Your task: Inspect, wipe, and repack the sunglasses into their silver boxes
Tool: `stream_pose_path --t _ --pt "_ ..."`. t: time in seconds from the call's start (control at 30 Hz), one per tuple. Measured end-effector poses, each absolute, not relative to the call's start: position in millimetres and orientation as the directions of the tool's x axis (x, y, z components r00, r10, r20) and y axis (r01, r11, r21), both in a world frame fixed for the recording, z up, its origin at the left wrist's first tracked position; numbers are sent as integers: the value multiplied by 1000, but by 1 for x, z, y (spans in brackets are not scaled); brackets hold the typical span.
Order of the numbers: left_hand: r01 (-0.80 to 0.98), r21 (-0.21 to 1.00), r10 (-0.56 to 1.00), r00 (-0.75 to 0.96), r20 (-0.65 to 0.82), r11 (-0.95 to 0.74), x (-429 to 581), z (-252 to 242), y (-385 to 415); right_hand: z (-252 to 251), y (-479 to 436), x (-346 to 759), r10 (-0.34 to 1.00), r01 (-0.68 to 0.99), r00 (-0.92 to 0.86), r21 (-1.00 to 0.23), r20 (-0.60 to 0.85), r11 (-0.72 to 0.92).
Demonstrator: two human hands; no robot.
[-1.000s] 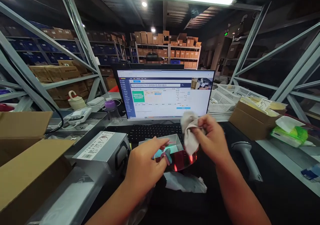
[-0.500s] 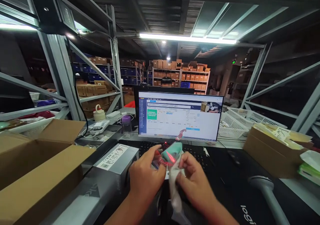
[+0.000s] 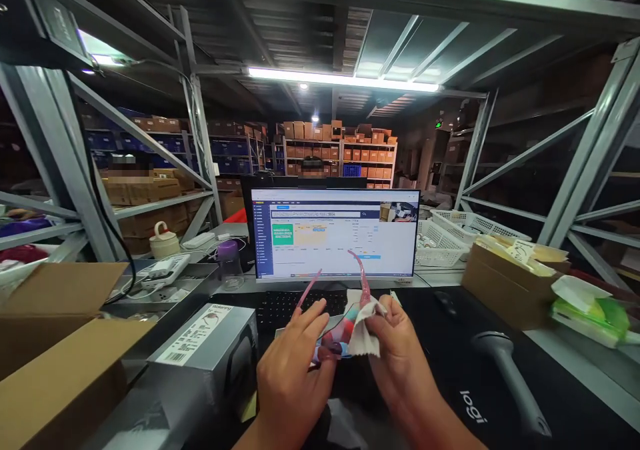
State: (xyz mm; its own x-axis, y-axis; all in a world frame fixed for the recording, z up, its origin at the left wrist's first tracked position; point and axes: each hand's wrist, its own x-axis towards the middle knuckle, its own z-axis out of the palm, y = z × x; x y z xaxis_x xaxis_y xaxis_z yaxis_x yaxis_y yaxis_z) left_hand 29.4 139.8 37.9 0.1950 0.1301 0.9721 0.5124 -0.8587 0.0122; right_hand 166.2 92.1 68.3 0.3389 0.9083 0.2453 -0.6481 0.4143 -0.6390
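Note:
A pair of glasses with pink temples [image 3: 365,283] is held between my hands, in front of the keyboard. My left hand [image 3: 296,363] is closed on the left side of the frame, its fingers partly over the near temple. In my right hand [image 3: 400,343] a crumpled white tissue [image 3: 367,330] is pinched against the right side of the glasses. Patches of red, blue and teal show between the hands; whether they are lenses or reflections I cannot make out.
Behind the hands stand a keyboard [image 3: 287,309] and a lit monitor [image 3: 335,250]. A silver-grey box [image 3: 210,343] and an open carton [image 3: 65,350] are at left. To the right lie a mouse [image 3: 446,305], a barcode scanner [image 3: 510,377], a filled carton [image 3: 505,290] and a tissue pack [image 3: 590,310].
The glasses have turned so both pink temples now point up and away. The white tissue, hanging down before, is now bunched against the right side. The view has shifted to the right.

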Motion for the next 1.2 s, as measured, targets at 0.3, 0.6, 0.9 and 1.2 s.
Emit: stream_pose_path --t 0.3,0.6,0.9,1.2 --pt "459 250 366 182 913 -852 18 29 149 48 98 141 866 -388 398 -800 302 458" --pt "492 141 285 232 930 -859 30 44 143 74 98 185 958 -698 252 -659 138 279" --pt "449 272 406 235 883 -851 16 42 150 58 100 165 945 -586 243 -743 219 324" --pt "376 424 534 264 804 -824 17 55 148 76 104 217 962 -521 211 -813 174 261"
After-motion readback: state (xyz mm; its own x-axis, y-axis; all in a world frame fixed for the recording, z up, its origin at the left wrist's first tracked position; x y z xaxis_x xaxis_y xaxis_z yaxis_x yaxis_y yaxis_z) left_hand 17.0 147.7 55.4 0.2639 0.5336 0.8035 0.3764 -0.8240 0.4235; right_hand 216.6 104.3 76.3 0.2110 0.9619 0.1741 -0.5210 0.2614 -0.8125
